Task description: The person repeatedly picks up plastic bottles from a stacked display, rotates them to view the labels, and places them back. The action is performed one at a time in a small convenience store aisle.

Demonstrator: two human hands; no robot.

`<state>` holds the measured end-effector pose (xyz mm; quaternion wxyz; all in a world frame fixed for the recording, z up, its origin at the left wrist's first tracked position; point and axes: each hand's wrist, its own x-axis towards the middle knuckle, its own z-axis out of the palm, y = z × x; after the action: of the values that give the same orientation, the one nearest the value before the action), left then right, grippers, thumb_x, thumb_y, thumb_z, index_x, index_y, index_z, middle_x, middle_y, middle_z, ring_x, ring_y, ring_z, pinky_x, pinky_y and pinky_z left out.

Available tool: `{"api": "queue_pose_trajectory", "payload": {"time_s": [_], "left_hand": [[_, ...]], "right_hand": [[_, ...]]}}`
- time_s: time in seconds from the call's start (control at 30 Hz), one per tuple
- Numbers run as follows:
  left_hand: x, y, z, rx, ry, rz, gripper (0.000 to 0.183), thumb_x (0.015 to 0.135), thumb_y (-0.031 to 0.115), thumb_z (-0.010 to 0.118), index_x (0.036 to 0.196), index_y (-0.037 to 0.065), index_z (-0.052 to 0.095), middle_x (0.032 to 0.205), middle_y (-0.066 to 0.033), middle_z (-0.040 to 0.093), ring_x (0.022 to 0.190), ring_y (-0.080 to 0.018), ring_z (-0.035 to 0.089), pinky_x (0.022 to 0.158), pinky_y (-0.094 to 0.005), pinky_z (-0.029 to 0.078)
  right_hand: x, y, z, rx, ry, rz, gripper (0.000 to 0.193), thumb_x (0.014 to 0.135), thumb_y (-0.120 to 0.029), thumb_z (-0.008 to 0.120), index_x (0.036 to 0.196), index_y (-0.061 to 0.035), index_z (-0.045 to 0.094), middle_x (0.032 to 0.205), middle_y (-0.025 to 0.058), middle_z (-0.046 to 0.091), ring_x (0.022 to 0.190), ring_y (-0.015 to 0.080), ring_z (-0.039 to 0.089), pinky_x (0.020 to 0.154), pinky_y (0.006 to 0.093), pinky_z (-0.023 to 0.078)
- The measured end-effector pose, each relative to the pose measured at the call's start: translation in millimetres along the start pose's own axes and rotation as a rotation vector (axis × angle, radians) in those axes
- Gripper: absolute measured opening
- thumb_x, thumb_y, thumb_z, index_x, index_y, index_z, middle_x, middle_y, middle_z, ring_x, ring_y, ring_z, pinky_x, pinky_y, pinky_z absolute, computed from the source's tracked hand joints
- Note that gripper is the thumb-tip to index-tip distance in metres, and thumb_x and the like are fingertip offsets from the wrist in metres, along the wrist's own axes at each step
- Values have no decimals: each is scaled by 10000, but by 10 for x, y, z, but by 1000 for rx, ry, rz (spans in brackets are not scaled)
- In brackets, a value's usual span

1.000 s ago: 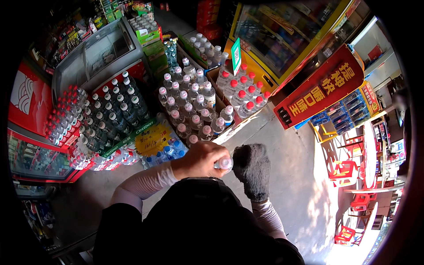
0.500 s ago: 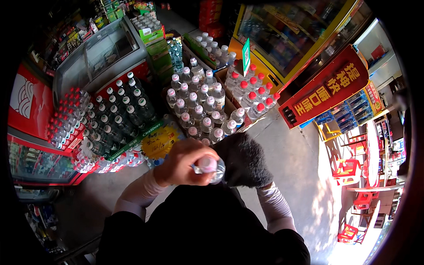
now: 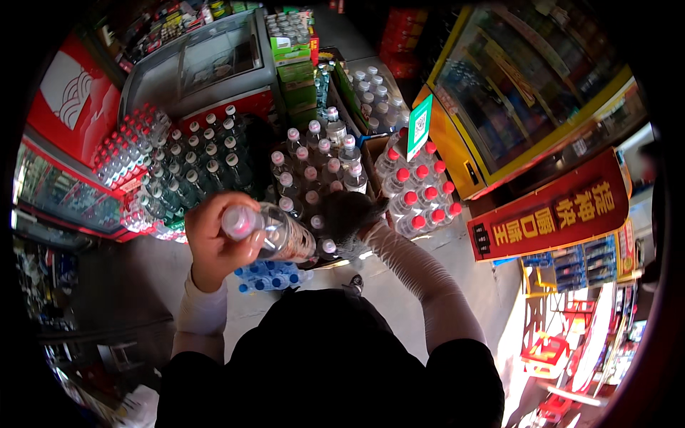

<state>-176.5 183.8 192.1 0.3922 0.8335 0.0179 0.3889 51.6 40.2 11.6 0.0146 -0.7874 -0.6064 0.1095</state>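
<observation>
My left hand [image 3: 217,235] is wrapped round a clear plastic bottle [image 3: 289,235] with a pale pink cap. The bottle is tilted, its cap towards me and its base towards the right. My right hand [image 3: 348,212] wears a dark grey fuzzy mitt or cloth and reaches down over the front of a box of upright bottles. Its fingers are hidden by the covering and shadow, so what it grips cannot be told. Several pink-capped clear bottles [image 3: 310,175] stand in rows just beyond it.
Red-capped bottles [image 3: 421,192] stand to the right, under a green sign [image 3: 419,127]. Dark green bottles [image 3: 193,167] fill the left side, before a chest freezer [image 3: 196,60]. Blue-capped bottles [image 3: 267,277] lie low at the front. A yellow-framed glass cooler [image 3: 467,146] stands far right.
My left hand has moved left with the bottle, which now leans more to its side. My right hand has moved forward, away from my body, over the boxed bottles. The view has shifted.
</observation>
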Motion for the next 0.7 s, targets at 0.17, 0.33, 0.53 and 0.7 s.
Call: {"api": "queue_pose_trajectory", "payload": {"time_s": [0.17, 0.33, 0.53, 0.7], "left_hand": [[67, -35, 637, -64, 51, -135, 283, 769, 64, 765, 1014, -12, 648, 909, -96, 696, 775, -145, 657, 719, -282, 529], [64, -260, 1211, 78, -43, -179, 291, 772, 111, 794, 1024, 50, 661, 874, -79, 676, 724, -184, 649, 640, -301, 517], [-33, -604, 1606, 111, -214, -235, 265, 795, 115, 783, 1014, 50, 651, 872, -76, 669, 745, -228, 662, 659, -315, 528], [-231, -1018, 1888, 263, -299, -151, 290, 795, 226, 770, 1019, 85, 651, 914, -85, 697, 804, -301, 679, 690, -399, 533]], "right_hand": [[-53, 618, 144, 64, 56, -238, 386, 861, -278, 611, 1138, -10, 622, 945, 178, 725, 864, 371, 717, 719, 503, 580], [-160, 740, -212, 88, -26, -183, 352, 799, -222, 700, 1073, -7, 650, 949, 145, 705, 924, 374, 696, 766, 453, 561], [-224, 978, -202, 144, 11, -148, 377, 776, -219, 715, 1081, -6, 647, 977, 150, 688, 944, 369, 682, 786, 445, 549], [-443, 1123, -192, 297, 163, -54, 399, 757, -215, 727, 1088, -6, 645, 1000, 153, 675, 960, 365, 670, 802, 438, 540]]}}
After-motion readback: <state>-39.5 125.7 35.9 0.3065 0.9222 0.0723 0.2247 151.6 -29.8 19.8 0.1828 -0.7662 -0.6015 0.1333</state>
